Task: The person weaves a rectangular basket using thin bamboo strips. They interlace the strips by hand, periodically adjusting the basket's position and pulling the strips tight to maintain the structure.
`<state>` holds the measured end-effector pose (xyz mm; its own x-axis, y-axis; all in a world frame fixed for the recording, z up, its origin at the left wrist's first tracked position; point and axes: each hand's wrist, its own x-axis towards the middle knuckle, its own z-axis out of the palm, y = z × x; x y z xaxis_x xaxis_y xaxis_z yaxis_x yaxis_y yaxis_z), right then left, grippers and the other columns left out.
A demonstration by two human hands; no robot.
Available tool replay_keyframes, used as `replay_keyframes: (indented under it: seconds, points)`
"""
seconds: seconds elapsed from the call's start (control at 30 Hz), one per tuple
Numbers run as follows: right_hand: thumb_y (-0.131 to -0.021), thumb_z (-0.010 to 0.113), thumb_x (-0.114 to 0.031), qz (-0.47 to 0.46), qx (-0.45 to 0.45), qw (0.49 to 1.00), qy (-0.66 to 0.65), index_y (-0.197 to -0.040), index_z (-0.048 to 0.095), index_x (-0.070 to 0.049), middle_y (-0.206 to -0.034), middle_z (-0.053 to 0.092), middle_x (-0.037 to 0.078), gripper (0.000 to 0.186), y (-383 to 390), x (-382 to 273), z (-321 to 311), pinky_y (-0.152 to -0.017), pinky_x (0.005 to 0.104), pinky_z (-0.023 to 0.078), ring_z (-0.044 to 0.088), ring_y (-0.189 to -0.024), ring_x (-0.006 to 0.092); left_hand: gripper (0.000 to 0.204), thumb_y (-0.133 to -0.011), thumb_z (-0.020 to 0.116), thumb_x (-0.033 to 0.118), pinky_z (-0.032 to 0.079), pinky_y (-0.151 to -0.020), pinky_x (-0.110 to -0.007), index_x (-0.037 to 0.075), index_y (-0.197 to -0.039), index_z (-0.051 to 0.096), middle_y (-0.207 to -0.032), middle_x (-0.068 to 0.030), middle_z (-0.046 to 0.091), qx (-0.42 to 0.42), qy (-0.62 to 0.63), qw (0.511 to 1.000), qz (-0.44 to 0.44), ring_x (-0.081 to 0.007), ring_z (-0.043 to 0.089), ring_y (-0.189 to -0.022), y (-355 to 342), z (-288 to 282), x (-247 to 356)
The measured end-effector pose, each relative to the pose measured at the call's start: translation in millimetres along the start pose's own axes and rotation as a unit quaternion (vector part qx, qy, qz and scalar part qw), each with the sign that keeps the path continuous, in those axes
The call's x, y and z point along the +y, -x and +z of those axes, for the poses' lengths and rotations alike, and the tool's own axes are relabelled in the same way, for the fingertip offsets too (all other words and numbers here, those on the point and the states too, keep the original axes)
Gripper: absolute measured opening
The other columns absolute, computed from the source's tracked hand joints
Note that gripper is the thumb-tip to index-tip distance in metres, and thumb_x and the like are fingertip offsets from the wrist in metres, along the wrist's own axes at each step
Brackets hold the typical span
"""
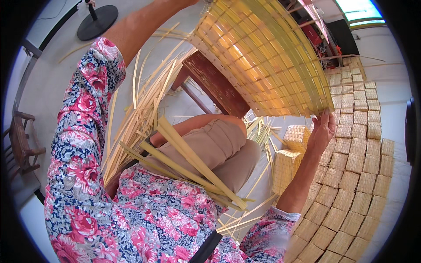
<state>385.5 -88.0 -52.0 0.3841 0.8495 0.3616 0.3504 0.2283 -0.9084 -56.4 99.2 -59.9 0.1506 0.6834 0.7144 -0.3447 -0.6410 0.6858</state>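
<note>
A woven panel of yellow-green bamboo strips (263, 57) is raised and tilted in front of me, its weave loose with gaps between the strips. My right hand (322, 127) is closed on its lower right corner, thumb and fingers pinching the edge. Stretched up to the top edge of the view is my left arm; only the start of my left hand (191, 1) shows by the panel's upper left corner, its fingers out of sight. Several flat bamboo strips (197, 164) lie across my lap. Beneath the panel stands a worn red-brown wooden bench (217, 83).
Long loose strips (131, 127) are heaped left of my legs. Two woven boxes (287, 171) stand on the floor by my right forearm. Rows of similar woven pieces (346, 179) cover the floor at right. A wooden chair (25, 147) and a round black base (98, 23) are at left.
</note>
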Motion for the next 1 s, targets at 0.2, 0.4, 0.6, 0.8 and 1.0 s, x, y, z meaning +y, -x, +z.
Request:
replay_keyframes:
  seconds: [0.2,0.4,0.6,0.8,1.0]
  points:
    - [-0.097,0.058,-0.015,-0.236,0.114,0.929,0.263,-0.118,0.056,0.001,-0.115,0.061,0.011,0.027,46.9,-25.3,-11.5,-0.086,0.0327,0.047,0.059,-0.103,0.0227,0.017,-0.093,0.068,0.021,0.046,-0.063,-0.019,0.006,-0.094,0.060,-0.081,0.0028,0.060,-0.042,-0.122,0.988,-0.081,-0.0049,0.056,-0.074,30.4,-25.0,-47.7]
    - [-0.094,0.057,-0.019,-0.493,-0.033,0.749,0.442,-0.134,0.051,-0.004,-0.130,0.056,0.014,0.043,18.9,-92.8,90.0,-0.098,0.0388,0.040,0.051,-0.123,0.0302,0.037,-0.100,0.054,0.041,0.048,-0.072,-0.021,0.008,-0.104,0.069,-0.084,0.0030,0.066,-0.029,-0.196,0.980,-0.032,-0.0040,0.058,-0.077,46.0,-16.4,-28.3]
    - [-0.094,0.056,-0.029,-0.466,-0.018,0.719,0.515,-0.138,0.050,-0.013,-0.131,0.056,0.006,0.047,-13.4,-78.9,116.7,-0.102,0.0433,0.032,0.049,-0.122,0.0277,0.038,-0.099,0.054,0.042,0.047,-0.069,-0.021,0.008,-0.100,0.071,-0.079,0.0023,0.064,-0.023,-0.219,0.974,-0.049,-0.0042,0.057,-0.076,40.8,-13.3,-6.0]
    - [-0.095,0.055,-0.034,-0.456,0.054,0.712,0.532,-0.140,0.049,-0.019,-0.125,0.056,0.004,0.047,-39.5,-55.7,128.4,-0.100,0.0486,0.030,0.046,-0.123,0.0261,0.041,-0.096,0.059,0.045,0.047,-0.067,-0.022,0.007,-0.097,0.072,-0.077,0.0006,0.065,-0.012,-0.267,0.960,-0.086,-0.0054,0.058,-0.074,30.2,-8.4,3.2]
    - [-0.099,0.045,-0.037,-0.395,-0.064,0.789,0.466,-0.137,0.053,-0.019,-0.123,0.061,0.010,0.043,-74.8,-12.4,136.8,-0.098,0.0454,0.038,0.057,-0.112,0.0290,0.043,-0.090,0.066,0.047,0.048,-0.067,-0.027,0.005,-0.093,0.071,-0.076,-0.0017,0.065,0.005,-0.371,0.908,-0.193,-0.0092,0.059,-0.073,8.8,-12.6,-18.4]
